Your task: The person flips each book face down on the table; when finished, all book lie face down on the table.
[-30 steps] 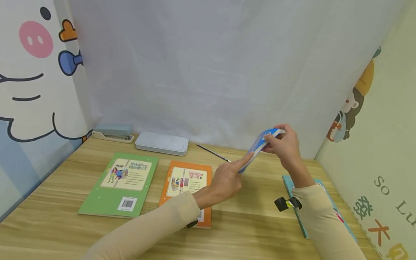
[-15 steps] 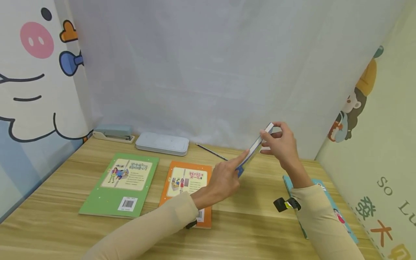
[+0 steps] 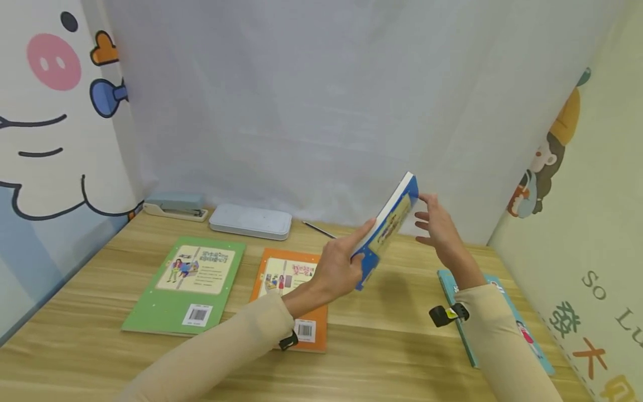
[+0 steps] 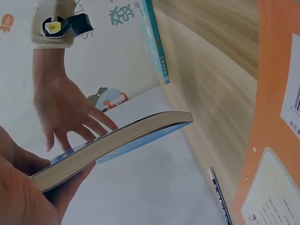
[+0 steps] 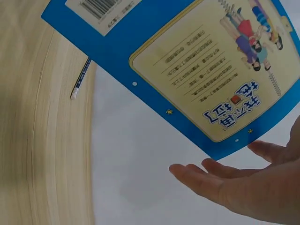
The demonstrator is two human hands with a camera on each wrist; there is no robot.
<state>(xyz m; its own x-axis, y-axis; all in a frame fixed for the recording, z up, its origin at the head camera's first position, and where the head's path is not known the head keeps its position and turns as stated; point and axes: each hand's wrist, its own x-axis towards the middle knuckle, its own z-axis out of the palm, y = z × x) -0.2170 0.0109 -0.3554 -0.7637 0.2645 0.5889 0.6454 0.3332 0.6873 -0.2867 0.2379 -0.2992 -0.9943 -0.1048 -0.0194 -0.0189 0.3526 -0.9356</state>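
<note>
Blue book (image 3: pixel 388 228) held tilted in the air above the wooden surface (image 3: pixel 392 346), one corner high near the white curtain (image 3: pixel 301 100), the opposite corner low over the bare wood. Left hand (image 3: pixel 337 269) gripping the book's lower end, thumb (image 3: pixel 363 230) laid along the page edge, fingers curled round the underside; grip pressed together on the book. In the left wrist view, the page block (image 4: pixel 117 144) resting across the palm (image 4: pixel 18 197). Right hand (image 3: pixel 438 229) just beside the book's upper end, fingers spread and straight, grip holding nothing; fingertips (image 5: pixel 187 174) close under the cover's far corner in the right wrist view, contact not clear. Back cover (image 5: pixel 201 70) facing that hand, with cream panel and barcode.

On the surface: orange book (image 3: pixel 288 290) partly under the left forearm, green book (image 3: pixel 188 285) to its left, teal book (image 3: pixel 494 318) under the right forearm. Along the back edge: stapler (image 3: pixel 174 205), pale case (image 3: pixel 250 221), pencil (image 3: pixel 317 229). Cartoon panels at both sides.
</note>
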